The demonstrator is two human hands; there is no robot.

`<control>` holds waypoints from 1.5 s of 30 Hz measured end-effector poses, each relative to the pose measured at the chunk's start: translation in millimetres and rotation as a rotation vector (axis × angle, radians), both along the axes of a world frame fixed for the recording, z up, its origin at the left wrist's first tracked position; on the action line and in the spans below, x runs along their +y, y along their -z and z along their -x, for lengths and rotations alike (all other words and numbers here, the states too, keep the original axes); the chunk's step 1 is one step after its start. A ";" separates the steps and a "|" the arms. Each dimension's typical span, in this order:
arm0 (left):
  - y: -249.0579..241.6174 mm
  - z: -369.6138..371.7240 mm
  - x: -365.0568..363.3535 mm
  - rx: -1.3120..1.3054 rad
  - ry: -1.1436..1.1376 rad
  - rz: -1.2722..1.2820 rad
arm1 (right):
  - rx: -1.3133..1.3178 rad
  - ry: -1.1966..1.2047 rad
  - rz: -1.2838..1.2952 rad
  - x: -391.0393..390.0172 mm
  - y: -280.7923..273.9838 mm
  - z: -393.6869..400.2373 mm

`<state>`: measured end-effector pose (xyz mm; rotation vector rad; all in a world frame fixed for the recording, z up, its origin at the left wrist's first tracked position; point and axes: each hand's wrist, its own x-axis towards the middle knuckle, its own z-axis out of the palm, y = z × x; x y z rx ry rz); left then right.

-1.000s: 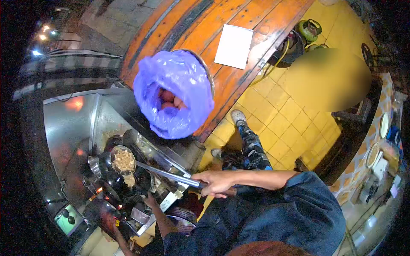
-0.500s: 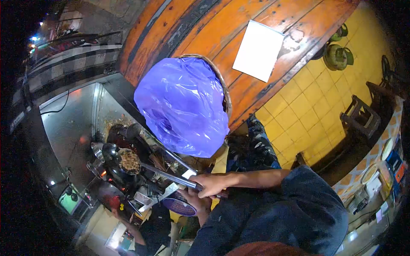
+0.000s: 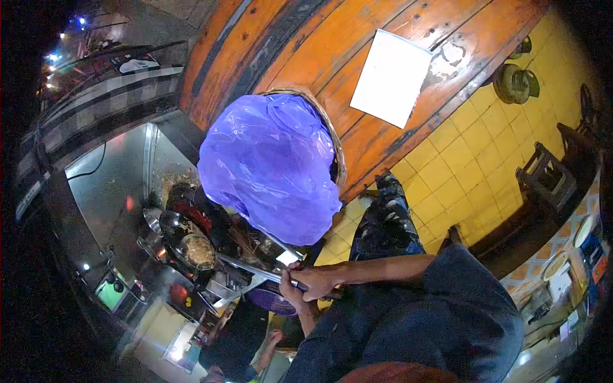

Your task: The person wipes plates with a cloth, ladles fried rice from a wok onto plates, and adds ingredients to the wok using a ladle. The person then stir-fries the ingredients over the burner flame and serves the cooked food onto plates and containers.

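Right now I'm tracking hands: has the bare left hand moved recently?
Yes: the left hand moved away from the rectangular metal container, toward the long metal handle.

Glare whitens part of the wooden table, while dim, grainy edges bend into black.

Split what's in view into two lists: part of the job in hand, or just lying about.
Part of the job:
long-handled pan, gripped by the right hand
left hand, close to the right
food in the pan

Apparently just lying about:
white sheet
purple plastic bag over a basket
dark stool
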<state>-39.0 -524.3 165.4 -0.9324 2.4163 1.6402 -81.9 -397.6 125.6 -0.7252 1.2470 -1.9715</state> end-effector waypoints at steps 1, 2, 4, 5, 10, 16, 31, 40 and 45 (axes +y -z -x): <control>-2.4 1.6 0.9 0.002 0.002 0.000 | 0.002 0.002 0.000 5.1 -2.6 2.9; -7.5 1.9 1.4 0.014 -0.074 -0.077 | -0.087 -0.138 0.037 11.1 -5.2 4.0; -16.5 8.6 6.1 0.051 -0.230 -0.231 | 0.050 -0.073 0.105 16.0 -2.7 -3.2; -18.5 10.2 2.4 0.057 -0.233 -0.226 | 0.055 -0.077 0.111 18.5 -0.2 -6.1; -52.8 28.6 5.9 0.077 -0.321 -0.378 | 0.013 -0.322 -0.106 42.9 23.6 -3.4; -62.7 28.0 -4.8 0.133 -0.228 -0.549 | -0.283 0.352 -0.588 112.5 59.3 19.4; -104.0 43.3 26.9 0.058 -0.057 -0.371 | -1.224 1.239 0.346 186.5 45.4 30.4; -172.3 51.1 46.9 0.256 0.261 -0.038 | -1.160 1.251 0.349 213.8 50.5 -30.5; -200.7 52.5 116.7 -0.009 0.857 -0.226 | -1.100 1.570 0.409 246.2 20.5 -122.1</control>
